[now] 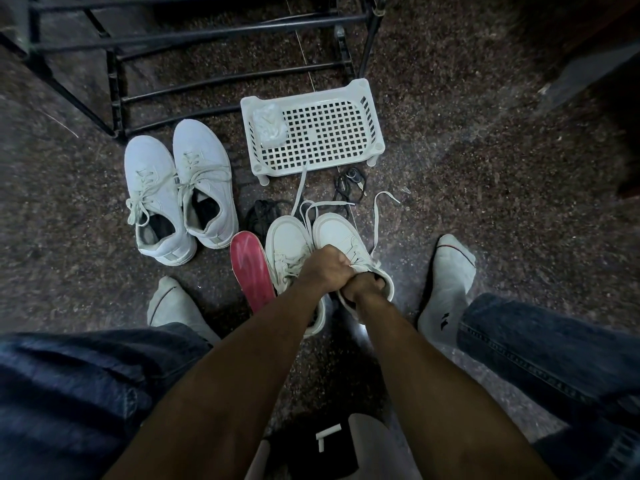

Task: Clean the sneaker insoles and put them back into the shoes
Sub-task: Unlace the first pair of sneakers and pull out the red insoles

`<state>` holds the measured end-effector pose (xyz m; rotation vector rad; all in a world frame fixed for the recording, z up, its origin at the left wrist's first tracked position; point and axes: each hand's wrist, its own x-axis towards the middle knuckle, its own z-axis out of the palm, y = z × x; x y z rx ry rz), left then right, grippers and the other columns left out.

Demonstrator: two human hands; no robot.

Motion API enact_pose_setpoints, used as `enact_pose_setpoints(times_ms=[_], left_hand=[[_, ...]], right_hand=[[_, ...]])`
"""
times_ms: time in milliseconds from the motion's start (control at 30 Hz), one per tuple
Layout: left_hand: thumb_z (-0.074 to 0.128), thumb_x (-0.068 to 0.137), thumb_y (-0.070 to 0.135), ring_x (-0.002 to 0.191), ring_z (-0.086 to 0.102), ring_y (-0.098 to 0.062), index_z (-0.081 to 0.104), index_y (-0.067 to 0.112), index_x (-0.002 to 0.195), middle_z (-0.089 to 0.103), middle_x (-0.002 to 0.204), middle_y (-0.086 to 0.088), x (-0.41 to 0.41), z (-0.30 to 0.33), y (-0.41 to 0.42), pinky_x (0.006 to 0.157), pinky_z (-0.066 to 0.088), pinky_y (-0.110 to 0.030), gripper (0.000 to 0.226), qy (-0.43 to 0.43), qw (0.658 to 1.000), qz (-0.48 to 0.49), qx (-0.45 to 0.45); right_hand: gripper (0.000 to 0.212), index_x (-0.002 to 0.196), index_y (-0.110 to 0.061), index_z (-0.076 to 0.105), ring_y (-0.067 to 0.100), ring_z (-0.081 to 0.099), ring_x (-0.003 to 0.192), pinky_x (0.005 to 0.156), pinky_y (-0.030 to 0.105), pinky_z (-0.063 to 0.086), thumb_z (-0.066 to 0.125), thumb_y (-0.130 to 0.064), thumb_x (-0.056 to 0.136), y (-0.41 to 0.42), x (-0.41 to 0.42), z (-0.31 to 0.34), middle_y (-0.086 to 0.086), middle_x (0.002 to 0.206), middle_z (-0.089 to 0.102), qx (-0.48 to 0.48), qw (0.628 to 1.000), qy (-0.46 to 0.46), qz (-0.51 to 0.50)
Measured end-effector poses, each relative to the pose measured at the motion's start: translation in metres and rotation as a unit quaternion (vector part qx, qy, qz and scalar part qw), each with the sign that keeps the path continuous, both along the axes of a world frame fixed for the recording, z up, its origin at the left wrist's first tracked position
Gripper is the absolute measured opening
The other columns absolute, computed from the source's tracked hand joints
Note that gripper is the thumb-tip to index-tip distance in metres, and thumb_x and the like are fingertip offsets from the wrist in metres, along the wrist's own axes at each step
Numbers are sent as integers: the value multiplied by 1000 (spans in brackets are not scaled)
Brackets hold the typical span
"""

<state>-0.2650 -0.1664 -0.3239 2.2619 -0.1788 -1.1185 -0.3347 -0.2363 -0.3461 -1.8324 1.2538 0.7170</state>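
Note:
Two white sneakers stand side by side on the floor in front of me. My left hand (325,268) grips the tongue of the right sneaker (341,237) and holds it up. My right hand (362,289) reaches down into that sneaker's opening, its fingers hidden inside. The left sneaker (287,244) sits beside it, partly under my left forearm. A red insole (250,268) lies flat on the floor, just left of that sneaker. Loose white laces (377,213) trail from the pair.
A second pair of white sneakers (180,188) stands at the left. A white perforated plastic tray (332,133) holds a plastic-wrapped packet (270,128). A black metal rack (173,46) stands behind. Black laces (346,187) lie on the floor. My socked feet flank the shoes.

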Motion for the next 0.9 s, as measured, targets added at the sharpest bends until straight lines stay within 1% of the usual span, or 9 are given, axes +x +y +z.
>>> enact_pose_setpoints(times_ms=[33, 100, 200, 333, 600, 667, 733, 833, 900], left_hand=[[70, 75, 22, 88, 68, -24, 72, 4, 77, 74, 89, -10, 0, 0, 0, 80, 56, -37, 18, 1, 1000, -4, 1], [71, 76, 21, 86, 69, -26, 71, 2, 76, 73, 88, -13, -2, -1, 2, 77, 56, -37, 18, 0, 1000, -9, -3], [71, 76, 23, 87, 69, -27, 71, 3, 76, 73, 89, -14, -4, -1, 4, 77, 55, -37, 19, -10, 1000, 1, -11], [71, 79, 25, 81, 68, -27, 70, 4, 74, 72, 78, -13, -3, 1, 1, 72, 52, -32, 21, -15, 1000, 7, -15], [71, 82, 27, 63, 55, -27, 62, 5, 65, 60, 62, -12, -12, 2, 1, 63, 43, -30, 30, -29, 999, 6, -22], [72, 83, 29, 69, 61, -28, 66, 5, 70, 67, 73, -16, -14, 2, 2, 68, 48, -31, 28, -34, 999, 5, -24], [72, 82, 30, 78, 66, -30, 70, 3, 78, 71, 83, -16, -14, 4, 2, 74, 53, -35, 27, -38, 999, 4, -23], [70, 83, 30, 64, 56, -26, 67, 2, 72, 66, 73, -19, -13, 5, -1, 66, 49, -36, 30, -46, 999, -3, -24], [69, 84, 29, 58, 47, -21, 60, 4, 65, 55, 60, -14, -16, 6, -2, 58, 40, -32, 33, -48, 999, -2, -15]], right_hand=[[50, 145, -5, 31, 33, 40, 134, 98, 33, 42, 44, -20, 99, 2, -3, 8, 17, 148, 35, -13, 1000, 5, -1], [52, 142, -9, 36, 35, 37, 134, 105, 39, 36, 51, -26, 94, 7, -11, 11, 17, 147, 34, -55, 998, 2, 24], [47, 132, -17, 49, 33, 49, 125, 96, 44, 44, 57, -32, 88, 7, -20, 16, 12, 137, 48, -94, 994, -29, 46], [47, 113, -20, 63, 29, 65, 103, 82, 39, 55, 57, -45, 73, -12, -13, 21, 7, 115, 67, -41, 994, -19, 97], [38, 118, -17, 63, 32, 60, 112, 88, 37, 50, 58, -35, 84, -16, -19, 30, 12, 123, 63, -58, 995, -21, 75], [33, 112, -18, 64, 28, 66, 93, 70, 31, 56, 54, -37, 87, -22, -19, 29, 9, 113, 67, -15, 997, -41, 69], [20, 99, -17, 66, 20, 64, 71, 50, 25, 53, 52, -30, 95, -31, -18, 31, 3, 98, 68, 40, 996, -57, 63], [24, 74, -16, 63, 17, 62, 53, 55, 34, 55, 54, -11, 95, -44, -21, 37, 11, 80, 67, 87, 992, -86, 40], [26, 69, -19, 62, 22, 64, 56, 59, 37, 55, 57, -7, 92, -50, -27, 38, 11, 80, 68, 69, 990, -113, 45]])
